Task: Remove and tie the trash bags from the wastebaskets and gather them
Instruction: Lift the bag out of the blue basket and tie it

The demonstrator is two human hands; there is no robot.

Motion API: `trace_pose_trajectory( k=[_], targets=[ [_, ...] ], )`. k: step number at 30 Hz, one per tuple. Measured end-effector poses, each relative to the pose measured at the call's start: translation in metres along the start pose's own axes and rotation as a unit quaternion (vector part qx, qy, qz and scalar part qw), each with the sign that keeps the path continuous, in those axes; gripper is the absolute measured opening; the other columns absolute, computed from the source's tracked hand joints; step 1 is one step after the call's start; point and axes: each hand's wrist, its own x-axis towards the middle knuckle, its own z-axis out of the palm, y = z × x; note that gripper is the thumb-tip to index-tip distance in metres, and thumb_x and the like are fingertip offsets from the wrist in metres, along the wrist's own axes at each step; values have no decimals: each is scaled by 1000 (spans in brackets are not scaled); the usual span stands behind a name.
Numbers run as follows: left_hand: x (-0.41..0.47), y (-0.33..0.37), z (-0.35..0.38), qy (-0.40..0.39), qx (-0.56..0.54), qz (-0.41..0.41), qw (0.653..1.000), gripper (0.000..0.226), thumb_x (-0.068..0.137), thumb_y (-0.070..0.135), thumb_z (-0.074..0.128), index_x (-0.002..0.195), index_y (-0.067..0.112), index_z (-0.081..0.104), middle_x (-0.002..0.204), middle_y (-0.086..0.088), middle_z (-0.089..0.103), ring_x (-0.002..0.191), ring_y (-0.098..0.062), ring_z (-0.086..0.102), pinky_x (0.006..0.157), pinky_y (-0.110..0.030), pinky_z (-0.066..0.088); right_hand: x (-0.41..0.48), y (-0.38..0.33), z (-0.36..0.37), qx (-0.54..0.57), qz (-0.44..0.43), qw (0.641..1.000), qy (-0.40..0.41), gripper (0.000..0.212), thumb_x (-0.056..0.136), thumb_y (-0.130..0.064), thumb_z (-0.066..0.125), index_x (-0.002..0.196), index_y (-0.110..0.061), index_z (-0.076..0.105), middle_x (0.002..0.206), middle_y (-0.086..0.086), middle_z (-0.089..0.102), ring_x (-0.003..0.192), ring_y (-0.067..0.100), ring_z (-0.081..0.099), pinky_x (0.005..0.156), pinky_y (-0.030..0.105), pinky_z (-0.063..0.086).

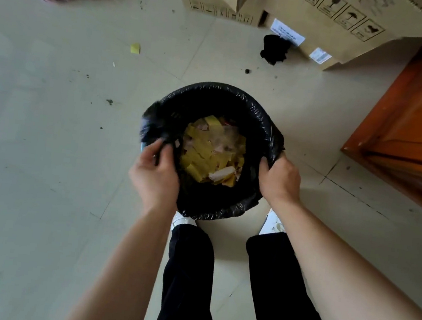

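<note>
**Both hands on the liner's rim, on opposite sides**

A black, crinkled plastic trash bag stands mouth-up on the pale tiled floor, just ahead of the person's shoes and directly below the head camera. Its film is folded outward all round, so the wastebasket it lines is hidden. The mouth is round with no long side. The axis that matters is the upright one, so lifting the bag out looks like a straight pull upward. Torn yellow and pinkish paper scraps lie well down inside.

The left hand is at the near-left of the rim. Its fingers are curled and pinching a bunched fold of film, and the plastic above it is blurred. The right hand is at the near-right of the rim, fingers closed over the folded edge and the knuckles facing up. Neither hand is nearer than the other: each is in contact with the bag, and the open mouth lies between them.

Toward the far edge of the floor are brown cardboard boxes, with a small crumpled black object against them. An orange wooden cabinet stands along the right edge, well apart from the bag.
</note>
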Motion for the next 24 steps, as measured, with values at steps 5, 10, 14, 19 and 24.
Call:
trace_pose_trajectory(
  k=[5, 10, 14, 19, 24],
  targets=[
    [-57, 4, 27, -249, 207, 327, 888, 14, 84, 21, 67, 91, 9, 65, 89, 4, 59, 85, -14, 60, 74, -28, 47, -12, -5, 2, -26, -60, 998, 6, 40, 99, -35, 49, 121, -1, 52, 108, 25, 61, 98, 43, 59, 70, 35, 33],
    [-41, 15, 17, -113, 166, 201, 959, 29, 82, 46, 47, 71, 19, 45, 76, 1, 50, 69, -13, 43, 65, -30, 34, -14, -1, -29, 7, -54, 998, -20, 56, 87, -39, 71, 125, -5, 50, 116, 18, 58, 107, 35, 55, 77, 32, 38],
    [-16, 26, -11, 9, 234, 130, 964, 49, 80, 54, 71, 81, 6, 63, 71, -1, 64, 74, -24, 65, 65, -32, 48, -13, -7, -71, -101, -11, 989, -111, 30, 92, -27, 62, 112, -5, 64, 112, 21, 66, 103, 39, 61, 74, 32, 42],
    [-14, 41, -50, 113, 107, 183, 971, 24, 93, 26, 55, 108, 11, 65, 87, 10, 64, 76, -9, 57, 71, -16, 41, -30, -38, -129, -27, -74, 990, 121, 31, 99, -28, 47, 106, -5, 67, 108, 22, 67, 101, 39, 60, 78, 37, 44],
    [-23, 48, -77, 161, 4, 165, 973, 12, 86, 19, 45, 90, 21, 56, 84, -1, 61, 71, -8, 51, 71, -21, 42, -35, -61, -155, 333, -54, 923, 185, 15, 81, -27, 50, 74, -21, 62, 75, 0, 65, 73, 19, 59, 72, 37, 50]
  ],
)
